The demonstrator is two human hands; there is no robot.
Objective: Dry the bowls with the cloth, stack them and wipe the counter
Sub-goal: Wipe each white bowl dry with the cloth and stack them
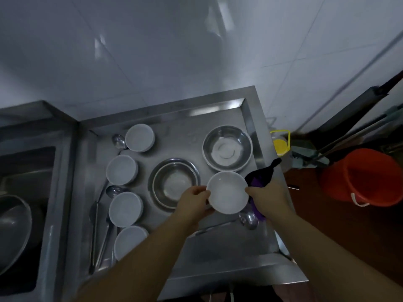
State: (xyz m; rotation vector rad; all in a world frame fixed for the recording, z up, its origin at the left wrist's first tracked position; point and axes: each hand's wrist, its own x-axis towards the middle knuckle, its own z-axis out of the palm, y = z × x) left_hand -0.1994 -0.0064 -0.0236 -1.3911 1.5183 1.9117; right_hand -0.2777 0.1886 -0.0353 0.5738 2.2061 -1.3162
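Filling most of the view, the steel table [218,247] has a raised rim and carries the dishes, with a sink [26,192] at its 9 o'clock side. An orange bucket [362,177] stands on the floor at 3 o'clock. On the table, one steel bowl [227,148] sits at 1 o'clock and a second steel bowl [173,183] near the middle. Four white bowls [122,170] stand upside down in a column along the 9 o'clock edge. Held above the table between the two hands is an upright white bowl [226,191]. The left hand [193,201] grips its rim at 9 o'clock, fingers curled round the edge. The right hand [269,198] grips the rim at 3 o'clock and also holds a dark purple cloth [261,174], which bunches against the bowl's side and trails out past the knuckles. A ladle [248,219] lies just below the held bowl, and other utensils [104,232] lie beside the white bowls.
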